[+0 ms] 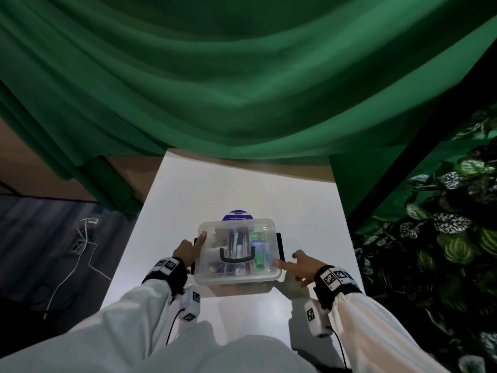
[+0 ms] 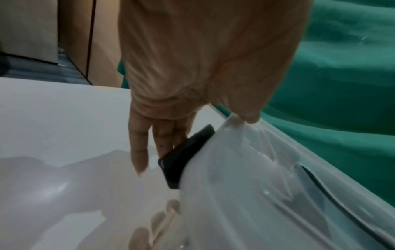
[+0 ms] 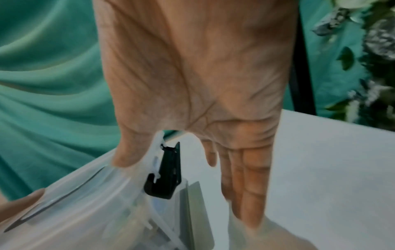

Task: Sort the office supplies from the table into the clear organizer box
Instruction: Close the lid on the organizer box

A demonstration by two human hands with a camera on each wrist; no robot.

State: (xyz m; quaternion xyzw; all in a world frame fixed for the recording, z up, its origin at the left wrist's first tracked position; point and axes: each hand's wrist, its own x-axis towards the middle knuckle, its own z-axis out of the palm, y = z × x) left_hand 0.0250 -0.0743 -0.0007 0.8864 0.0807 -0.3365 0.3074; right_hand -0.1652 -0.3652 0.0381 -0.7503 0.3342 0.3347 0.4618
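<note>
Both our hands flank the clear organizer box [image 1: 237, 251] on the white glossy worktop [image 1: 301, 200]. Our left hand [image 1: 188, 250] lays its thumb on the lid corner, fingers straight down against the black side latch [image 2: 188, 152], a loose grip, nothing clamped. Our right hand [image 1: 300, 266] rests likewise, thumb on the lid, fingers extended beside the other latch [image 3: 169, 170]. Through the frosted plastic the contents blur; pens and something green are barely legible.

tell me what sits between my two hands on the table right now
The clear organizer box, lid on, sits between the left hand and right hand, each at a black side latch; the head view shows it.
</note>
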